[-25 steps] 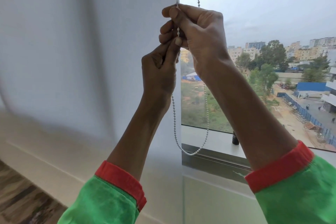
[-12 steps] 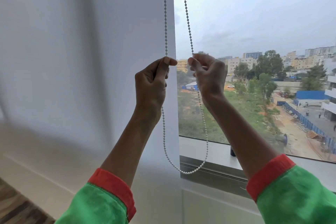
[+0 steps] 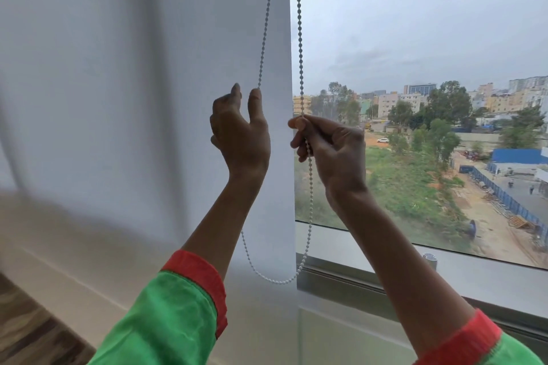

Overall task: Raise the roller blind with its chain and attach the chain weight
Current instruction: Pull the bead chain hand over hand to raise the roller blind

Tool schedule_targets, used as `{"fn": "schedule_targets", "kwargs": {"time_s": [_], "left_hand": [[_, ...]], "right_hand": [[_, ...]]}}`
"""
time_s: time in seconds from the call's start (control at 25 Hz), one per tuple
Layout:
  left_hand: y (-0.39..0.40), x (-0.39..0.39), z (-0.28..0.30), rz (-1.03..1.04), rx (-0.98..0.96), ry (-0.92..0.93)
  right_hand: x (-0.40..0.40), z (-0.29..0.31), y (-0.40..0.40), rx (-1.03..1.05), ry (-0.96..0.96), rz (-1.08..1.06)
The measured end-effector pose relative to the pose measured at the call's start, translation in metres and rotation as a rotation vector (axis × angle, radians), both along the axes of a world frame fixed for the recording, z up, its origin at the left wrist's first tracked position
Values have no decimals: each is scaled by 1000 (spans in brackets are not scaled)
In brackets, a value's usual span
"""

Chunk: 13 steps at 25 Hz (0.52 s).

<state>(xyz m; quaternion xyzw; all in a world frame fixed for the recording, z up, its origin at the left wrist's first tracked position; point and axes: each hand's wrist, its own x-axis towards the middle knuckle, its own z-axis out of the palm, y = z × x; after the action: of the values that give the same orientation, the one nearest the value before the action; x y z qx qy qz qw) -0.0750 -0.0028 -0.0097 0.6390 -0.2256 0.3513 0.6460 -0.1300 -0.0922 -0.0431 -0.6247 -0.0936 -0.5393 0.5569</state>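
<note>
**Q:** Above the right hand, what runs upward?

**A:** The right strand of the bead chain, rising straight out of frame. Thumb and forefinger are pinched closed on this strand; below the pinch it drops past the wrist and curves into the bottom of the loop, just beside the window frame.

**Q:** And to the left of that pinch?

**A:** The left hand, fingers spread apart and holding nothing firmly. Its thumb tip touches the left strand, which climbs from there at a slight slant; below, the strand passes behind the forearm and rejoins the loop.

**Q:** Where is the roller blind?

**A:** Behind the left hand, hanging lowered, its right edge lying between the two strands. A small grey cylinder stands on the sill, right of and below the right wrist.
</note>
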Motion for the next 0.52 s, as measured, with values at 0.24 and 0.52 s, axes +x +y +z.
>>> {"fn": "schedule_targets", "kwargs": {"time_s": [0.24,0.52], "left_hand": [[-1,-25,25,-740,-180,-32],[0,-9,-13,-890,-146,48]], "right_hand": [[2,-6,14,-78,-26,36],[8,-48,11,-93,56,37]]}}
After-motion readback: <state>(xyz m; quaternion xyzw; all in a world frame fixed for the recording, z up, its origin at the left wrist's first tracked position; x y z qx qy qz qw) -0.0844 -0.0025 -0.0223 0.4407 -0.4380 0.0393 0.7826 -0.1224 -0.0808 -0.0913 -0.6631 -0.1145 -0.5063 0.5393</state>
